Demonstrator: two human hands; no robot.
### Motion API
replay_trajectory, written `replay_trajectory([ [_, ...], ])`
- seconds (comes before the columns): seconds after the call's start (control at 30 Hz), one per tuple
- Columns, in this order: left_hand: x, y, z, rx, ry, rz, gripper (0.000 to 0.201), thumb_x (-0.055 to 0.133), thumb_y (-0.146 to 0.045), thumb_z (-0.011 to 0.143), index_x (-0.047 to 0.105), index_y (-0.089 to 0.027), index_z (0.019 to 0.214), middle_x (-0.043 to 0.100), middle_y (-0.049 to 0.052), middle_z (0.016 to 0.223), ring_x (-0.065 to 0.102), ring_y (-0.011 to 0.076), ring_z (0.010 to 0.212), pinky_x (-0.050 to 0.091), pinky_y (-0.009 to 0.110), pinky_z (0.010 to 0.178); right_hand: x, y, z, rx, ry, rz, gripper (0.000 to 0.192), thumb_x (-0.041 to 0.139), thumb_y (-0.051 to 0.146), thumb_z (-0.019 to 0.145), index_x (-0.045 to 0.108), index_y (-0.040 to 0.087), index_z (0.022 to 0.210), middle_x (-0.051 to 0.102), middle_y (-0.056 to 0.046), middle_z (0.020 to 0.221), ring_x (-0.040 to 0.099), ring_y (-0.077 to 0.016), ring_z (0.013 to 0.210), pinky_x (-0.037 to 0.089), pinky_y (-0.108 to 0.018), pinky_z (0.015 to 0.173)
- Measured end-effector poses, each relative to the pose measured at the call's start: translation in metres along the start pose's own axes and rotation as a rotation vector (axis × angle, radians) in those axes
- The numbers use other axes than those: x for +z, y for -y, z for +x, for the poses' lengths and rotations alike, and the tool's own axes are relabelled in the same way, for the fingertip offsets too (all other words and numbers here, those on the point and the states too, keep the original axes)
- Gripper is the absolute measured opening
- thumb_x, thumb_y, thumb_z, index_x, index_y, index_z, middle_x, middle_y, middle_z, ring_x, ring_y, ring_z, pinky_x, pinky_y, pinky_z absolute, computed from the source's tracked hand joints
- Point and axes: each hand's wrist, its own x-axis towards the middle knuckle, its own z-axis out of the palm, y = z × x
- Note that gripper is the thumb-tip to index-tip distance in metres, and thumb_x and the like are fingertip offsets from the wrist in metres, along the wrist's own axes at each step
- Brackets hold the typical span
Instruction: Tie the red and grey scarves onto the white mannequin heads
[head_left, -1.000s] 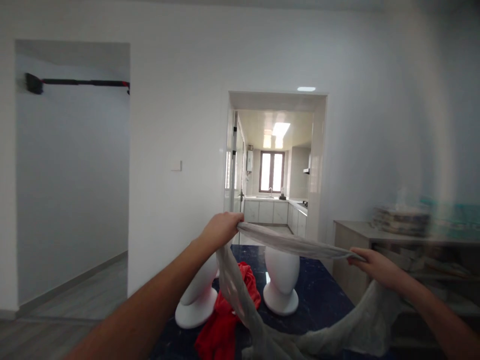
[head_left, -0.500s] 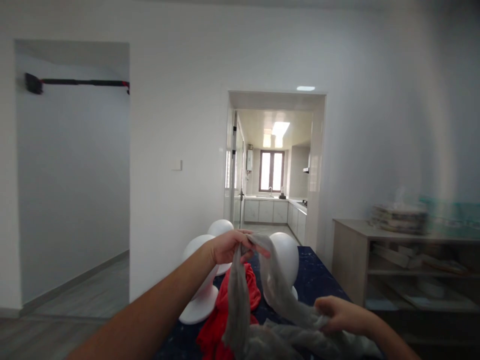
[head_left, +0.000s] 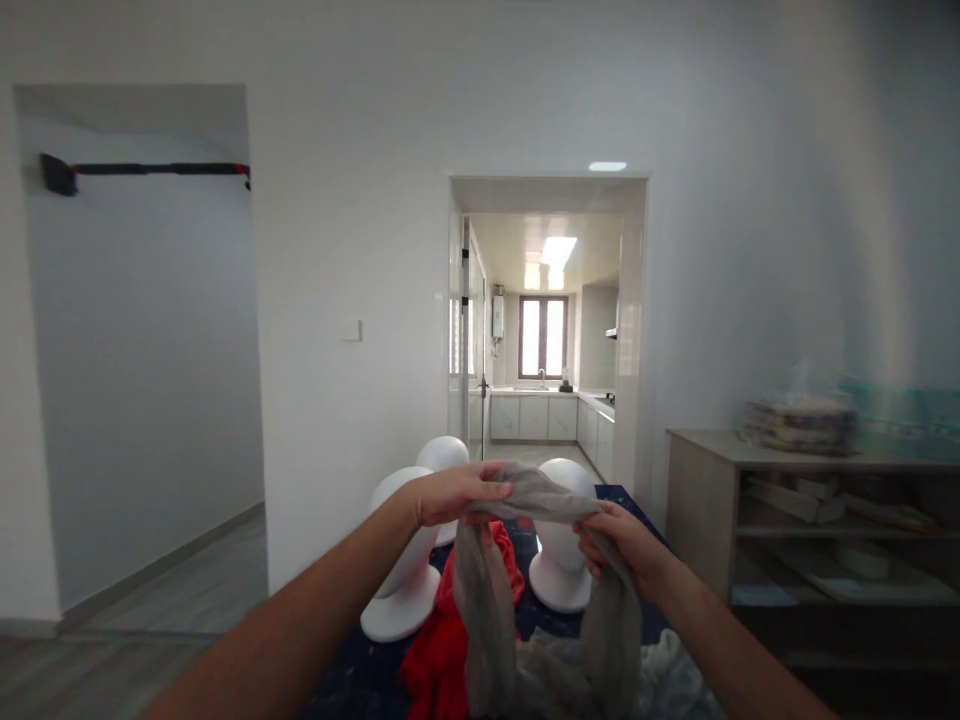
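Note:
A thin grey scarf [head_left: 551,494] is stretched between my two hands in front of me, its two ends hanging down toward the table. My left hand [head_left: 469,492] is closed on it at the left. At the right, my right hand [head_left: 616,540] grips it too, fingers wrapped round the cloth. Behind the scarf stands a white foam mannequin head [head_left: 559,570], partly covered by the cloth and my hand. A bunched red scarf [head_left: 442,640] lies on the dark blue table [head_left: 367,680], below my left hand.
Two more white mannequin heads stand at the left, one nearer [head_left: 401,600] and one farther back [head_left: 442,452]. Pale cloth [head_left: 675,675] lies at the lower right. A wooden cabinet [head_left: 701,510] with a tissue box [head_left: 801,424] on top stands to the right. A doorway opens onto a kitchen.
My right hand has risen and moved left, nearer to my left hand, lifting its part of the grey scarf. The scarf now spans between both hands, where before it drooped.

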Motion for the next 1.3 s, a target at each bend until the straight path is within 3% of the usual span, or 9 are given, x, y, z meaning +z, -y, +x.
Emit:
replay_trajectory([
  [0.1, 0.011, 0.006, 0.004, -0.135, -0.084, 0.176, 0.070, 0.088, -0.050, 0.078, 0.063, -0.024, 0.138, 0.076, 0.010, 0.117, 0.071, 0.0191, 0.092, 0.054, 0.028, 0.080, 0.003, 0.026, 0.006, 0.009, 0.089, -0.045, 0.023, 0.079, 0.038, 0.081, 0.066, 0.018, 0.080, 0.048, 0.010, 0.053, 0.035, -0.0048, 0.039, 0.036, -0.019, 0.037],
  [0.17, 0.030, 0.013, 0.022, -0.066, -0.090, 0.149, 0.083, 0.093, -0.047, 0.072, 0.058, -0.025, 0.144, 0.077, 0.007, 0.111, 0.071, 0.0219, 0.100, 0.054, 0.032, 0.088, 0.016, 0.039, 0.012, 0.015, 0.086, -0.213, 0.020, 0.078, 0.035, 0.080, 0.069, 0.018, 0.087, 0.056, 0.008, 0.056, 0.043, -0.0061, 0.039, 0.036, -0.019, 0.036],
  [0.33, 0.064, 0.014, 0.062, 0.001, -0.154, 0.101, 0.027, 0.085, -0.032, 0.071, 0.074, -0.018, 0.092, 0.058, -0.006, 0.061, 0.052, 0.0115, 0.054, 0.053, 0.028, 0.062, 0.027, 0.044, 0.018, -0.106, -0.134, -0.417, 0.025, 0.080, 0.037, 0.081, 0.066, 0.020, 0.091, 0.070, 0.003, 0.068, 0.061, -0.0122, 0.054, 0.042, -0.021, 0.046],
  [0.43, 0.060, -0.006, 0.059, -0.113, -0.250, 0.173, 0.013, 0.076, -0.030, 0.076, 0.071, -0.019, 0.076, 0.043, -0.010, 0.049, 0.039, 0.0087, 0.044, 0.047, 0.026, 0.051, 0.017, 0.028, 0.009, -0.099, -0.146, -0.290, 0.048, 0.089, 0.039, 0.075, 0.064, 0.025, 0.113, 0.072, 0.005, 0.083, 0.056, -0.0092, 0.056, 0.041, -0.021, 0.049],
  [0.53, 0.059, -0.027, 0.059, -0.084, -0.205, 0.041, 0.012, 0.073, -0.028, 0.078, 0.069, -0.018, 0.073, 0.041, -0.011, 0.047, 0.034, 0.0063, 0.040, 0.049, 0.025, 0.052, 0.027, -0.009, 0.004, 0.005, 0.100, -0.130, 0.071, 0.095, 0.036, 0.066, 0.064, 0.026, 0.130, 0.072, 0.003, 0.094, 0.060, -0.0112, 0.062, 0.047, -0.024, 0.055],
  [0.67, 0.065, -0.043, 0.075, 0.122, -0.218, -0.324, 0.017, 0.076, -0.031, 0.082, 0.075, -0.015, 0.088, 0.043, -0.011, 0.050, 0.034, 0.0037, 0.040, 0.056, 0.024, 0.061, 0.056, -0.067, 0.008, 0.026, 0.266, -0.035, 0.058, 0.100, 0.028, 0.055, 0.078, 0.018, 0.108, 0.078, -0.004, 0.099, 0.070, -0.0220, 0.092, 0.053, -0.033, 0.085],
  [0.8, 0.045, -0.060, 0.071, 0.357, -0.412, -0.575, 0.021, 0.071, -0.027, 0.091, 0.076, -0.013, 0.106, 0.042, -0.012, 0.052, 0.035, 0.0034, 0.039, 0.053, 0.019, 0.055, 0.039, -0.083, 0.006, 0.100, 0.141, -0.067, 0.048, 0.100, 0.027, 0.054, 0.079, 0.020, 0.096, 0.077, 0.001, 0.088, 0.067, -0.0184, 0.081, 0.050, -0.030, 0.078],
  [1.03, -0.007, -0.084, 0.023, 0.461, -0.505, -0.525, 0.013, 0.069, -0.020, 0.094, 0.074, -0.011, 0.101, 0.033, -0.014, 0.051, 0.029, 0.0015, 0.035, 0.045, 0.015, 0.044, -0.051, 0.012, -0.008, 0.064, -0.070, -0.489, 0.047, 0.087, 0.054, 0.074, 0.079, 0.015, 0.098, 0.077, -0.002, 0.084, 0.067, -0.0213, 0.077, 0.047, -0.030, 0.071],
  [1.3, 0.006, -0.090, 0.027, 0.640, -0.420, -0.453, 0.017, 0.076, -0.027, 0.092, 0.074, -0.013, 0.101, 0.035, -0.014, 0.052, 0.034, 0.0025, 0.040, 0.051, 0.018, 0.055, -0.085, 0.114, -0.025, -0.233, -0.278, -0.665, 0.039, 0.077, 0.054, 0.082, 0.075, 0.021, 0.103, 0.077, -0.004, 0.097, 0.068, -0.0258, 0.098, 0.051, -0.033, 0.085],
])
